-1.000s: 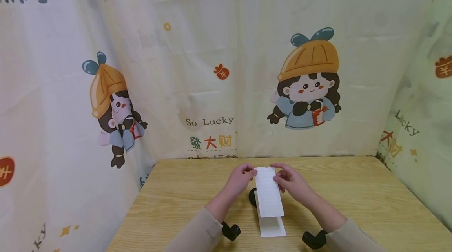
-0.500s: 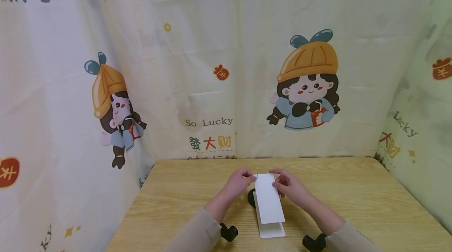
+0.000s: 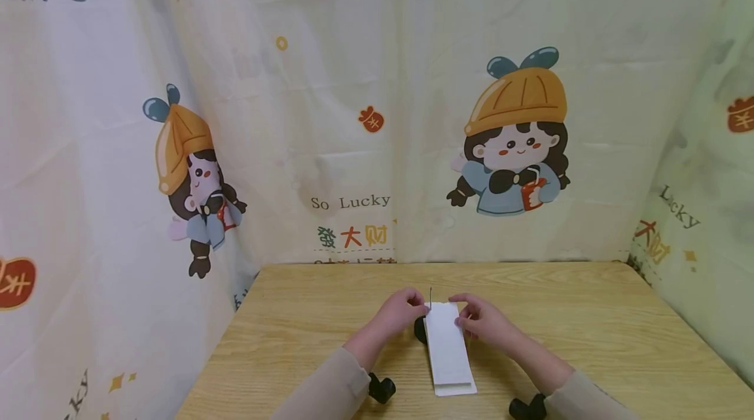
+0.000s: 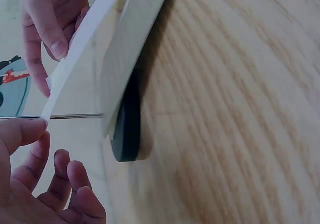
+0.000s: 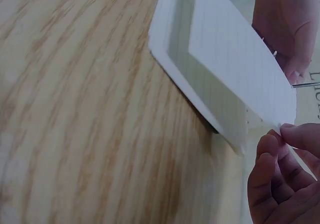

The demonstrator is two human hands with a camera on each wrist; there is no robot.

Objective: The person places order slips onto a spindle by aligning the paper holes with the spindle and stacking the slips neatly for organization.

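A narrow white lined paper slip (image 3: pixel 449 348) is held at its far end. My left hand (image 3: pixel 402 313) pinches its far left corner between thumb and finger. Opposite, my right hand (image 3: pixel 485 320) pinches the far right edge. A thin metal spike (image 4: pixel 75 116) passes through the slip close to my left thumb, and its tip pokes up above the paper. Beneath, apart from the slip at this end, lies more white paper (image 4: pixel 132 49) with the spike running down to it. A round black base (image 4: pixel 129 129) shows under that paper, partly hidden.
All this stands on a wood-grain table (image 3: pixel 318 302). Behind it hangs a pale printed curtain (image 3: pixel 330 145), which also closes both sides. Black devices (image 3: pixel 383 388) are worn at both wrists below the sleeves.
Both hands have lowered the slip toward the paper beneath. The spike, hidden a second ago, now sticks up through the slip farther than half a second ago.
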